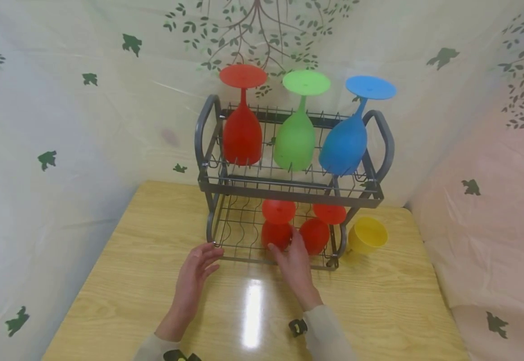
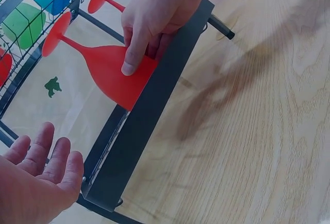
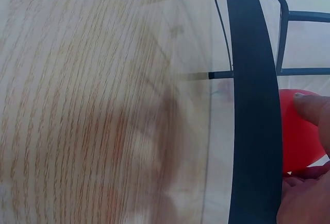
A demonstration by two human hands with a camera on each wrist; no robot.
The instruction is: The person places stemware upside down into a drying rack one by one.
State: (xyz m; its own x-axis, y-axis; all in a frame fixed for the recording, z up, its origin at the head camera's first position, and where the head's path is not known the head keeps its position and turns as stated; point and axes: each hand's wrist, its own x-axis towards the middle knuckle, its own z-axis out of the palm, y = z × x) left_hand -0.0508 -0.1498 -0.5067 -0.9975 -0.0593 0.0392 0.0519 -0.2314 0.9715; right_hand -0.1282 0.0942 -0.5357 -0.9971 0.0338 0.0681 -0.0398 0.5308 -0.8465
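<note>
My right hand grips the bowl of a red plastic goblet, thumb on one side and fingers on the other. This goblet stands upside down on the lower tier of a dark two-tier dish rack, its foot upward. Just right of it is another upturned red goblet, close to my right fingers. Beside the lower tier's front left corner is my left hand, holding nothing, its fingers loosely extended. In the right wrist view, the rack's front bar hides part of the gripped goblet.
Upturned red, green and blue goblets stand on the upper tier, the blue one leaning. A yellow cup is on the wooden table, right of the rack. Patterned cloth hangs behind.
</note>
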